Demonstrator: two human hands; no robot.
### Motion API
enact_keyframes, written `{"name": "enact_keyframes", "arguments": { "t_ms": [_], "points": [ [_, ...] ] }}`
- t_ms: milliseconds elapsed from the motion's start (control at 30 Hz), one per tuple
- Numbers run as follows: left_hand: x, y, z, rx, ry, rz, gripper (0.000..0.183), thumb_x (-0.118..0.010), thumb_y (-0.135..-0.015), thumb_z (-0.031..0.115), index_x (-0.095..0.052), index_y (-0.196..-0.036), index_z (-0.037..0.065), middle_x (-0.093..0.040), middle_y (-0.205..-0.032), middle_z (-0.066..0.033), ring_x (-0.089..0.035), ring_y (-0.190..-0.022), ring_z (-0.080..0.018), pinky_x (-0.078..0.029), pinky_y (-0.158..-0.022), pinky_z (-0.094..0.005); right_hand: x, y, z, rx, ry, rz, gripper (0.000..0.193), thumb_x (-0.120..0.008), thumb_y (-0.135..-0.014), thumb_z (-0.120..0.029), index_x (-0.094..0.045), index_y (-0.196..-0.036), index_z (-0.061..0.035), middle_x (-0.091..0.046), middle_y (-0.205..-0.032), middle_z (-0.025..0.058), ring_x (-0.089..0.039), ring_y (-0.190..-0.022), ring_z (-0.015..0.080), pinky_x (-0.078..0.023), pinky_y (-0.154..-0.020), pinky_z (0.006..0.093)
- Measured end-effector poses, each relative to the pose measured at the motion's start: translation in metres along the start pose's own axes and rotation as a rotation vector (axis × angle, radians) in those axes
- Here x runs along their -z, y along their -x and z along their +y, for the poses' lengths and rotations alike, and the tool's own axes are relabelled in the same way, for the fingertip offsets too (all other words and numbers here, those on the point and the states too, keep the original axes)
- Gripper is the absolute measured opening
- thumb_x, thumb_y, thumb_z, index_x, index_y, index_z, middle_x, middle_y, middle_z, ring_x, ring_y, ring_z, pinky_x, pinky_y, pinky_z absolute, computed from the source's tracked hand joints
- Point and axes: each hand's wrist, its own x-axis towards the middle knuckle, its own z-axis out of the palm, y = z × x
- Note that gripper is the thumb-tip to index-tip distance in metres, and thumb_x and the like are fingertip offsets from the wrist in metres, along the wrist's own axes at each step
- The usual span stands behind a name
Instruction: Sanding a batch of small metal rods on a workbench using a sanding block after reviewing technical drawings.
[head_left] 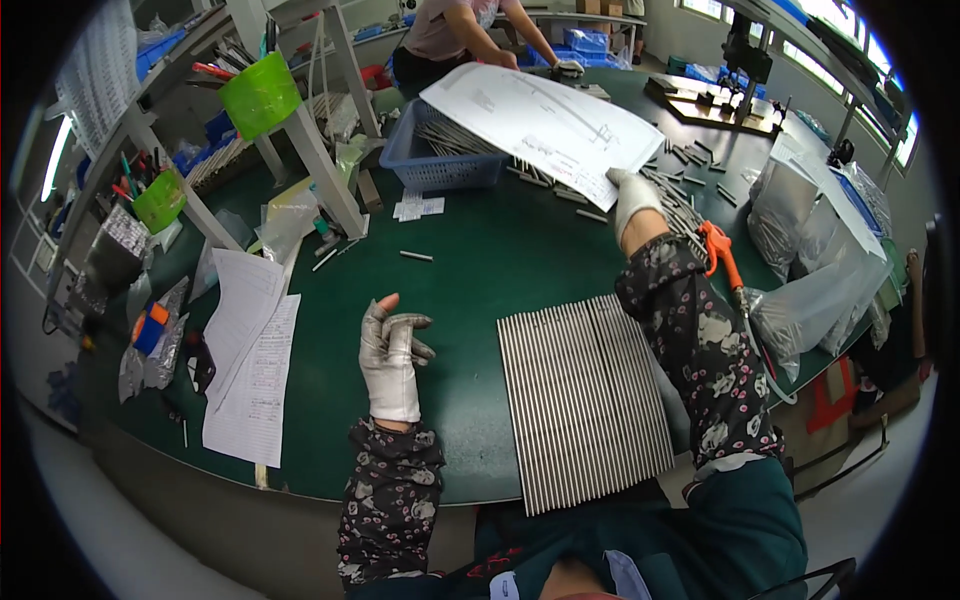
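My right hand [636, 200], in a white glove, reaches far forward and grips the near right corner of a large white drawing sheet [540, 115]. The sheet is held up over the far part of the table, partly hiding loose metal rods [672, 200] behind and beside it. My left hand [392, 365], gloved with bare fingertips, hovers over the green table with its fingers loosely bent and apart, holding nothing. Between my arms, many thin metal rods [585, 405] lie side by side in a flat row at the table's front edge. A single short rod [416, 256] lies beyond my left hand.
A blue basket [440, 176] of rods stands at the far left of the sheet. An orange air gun [722, 258] lies beside my right forearm. Papers [245, 370] are on the left, plastic bags [815, 290] on the right. Another person [465, 40] works across the table.
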Motion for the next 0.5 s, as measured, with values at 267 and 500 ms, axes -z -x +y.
{"name": "enact_keyframes", "arguments": {
  "t_ms": [267, 500],
  "points": [
    [-0.009, -0.007, -0.003, -0.116, -0.149, -0.03, 0.035, -0.055, -0.097, 0.019, -0.05, -0.128, 0.005, -0.067, -0.093, -0.0082, -0.054, -0.054, -0.0048, -0.041, -0.05, -0.0165, 0.009, 0.043, -0.037, 0.019, -0.015, -0.26, 0.012, -0.051, -0.096, -0.007, -0.052, -0.107, -0.004, -0.067, -0.094, 0.0182, -0.065, -0.072, 0.0212, -0.053, -0.056, 0.0275],
    [-0.011, 0.009, 0.002, -0.611, -0.71, -0.449, 0.053, -0.068, -0.083, 0.009, -0.048, -0.132, 0.001, -0.067, -0.1, -0.0145, -0.067, -0.09, -0.0263, -0.054, -0.079, -0.0349, 0.11, 0.166, -0.042, 0.36, 1.024, -0.791, 0.053, -0.059, -0.091, -0.034, -0.047, -0.131, -0.002, -0.063, -0.113, 0.0201, -0.063, -0.1, 0.0282, -0.05, -0.088, 0.0381]
  ]
}}
